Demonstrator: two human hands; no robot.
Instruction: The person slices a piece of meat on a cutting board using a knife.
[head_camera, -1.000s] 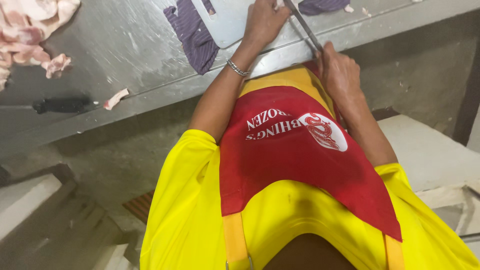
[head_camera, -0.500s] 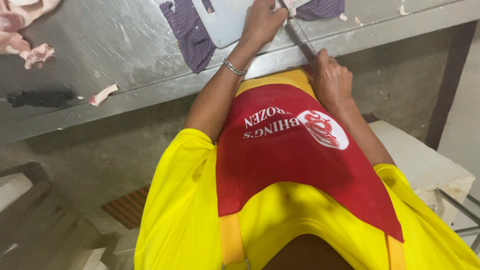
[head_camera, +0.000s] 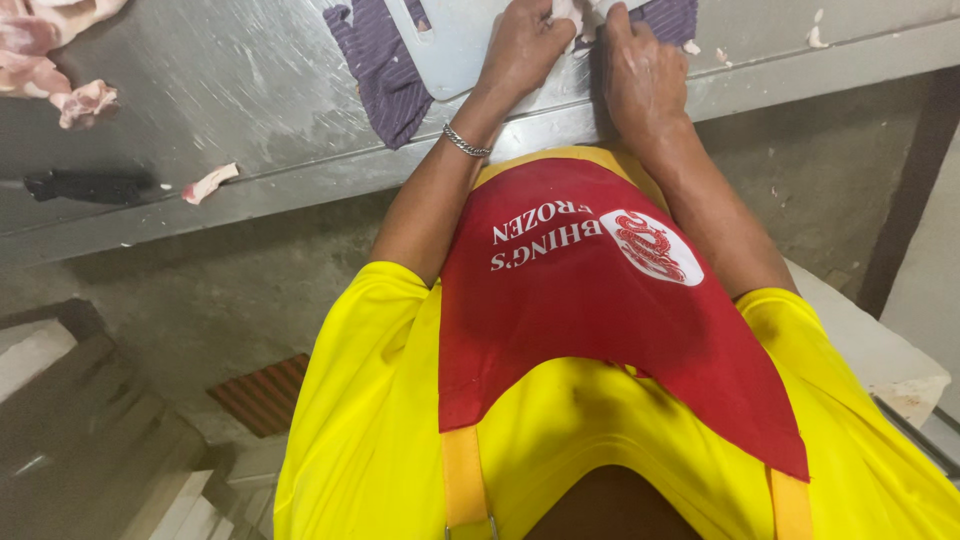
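Observation:
Both my hands rest on a white cutting board (head_camera: 450, 50) at the near edge of a steel table (head_camera: 200, 90). My left hand (head_camera: 525, 45), with a metal bracelet on its wrist, is curled on a pale piece of raw meat (head_camera: 572, 12) at the top edge of the view. Just to its right, my right hand (head_camera: 640, 75) is closed with its forefinger stretched forward. It grips a knife that is almost wholly hidden beneath it. A purple striped cloth (head_camera: 385, 75) lies under the board.
A pile of raw pink meat (head_camera: 40, 50) lies far left on the table, with a scrap (head_camera: 210, 182) and a black-handled tool (head_camera: 85, 185) near the edge. Small meat bits (head_camera: 815, 35) lie at right. Below are wooden steps (head_camera: 90, 440) and a white block (head_camera: 880, 360).
My right hand has moved from the table's edge up onto the board beside my left hand. The knife blade, plain before, is now hidden. The view has shifted down and right.

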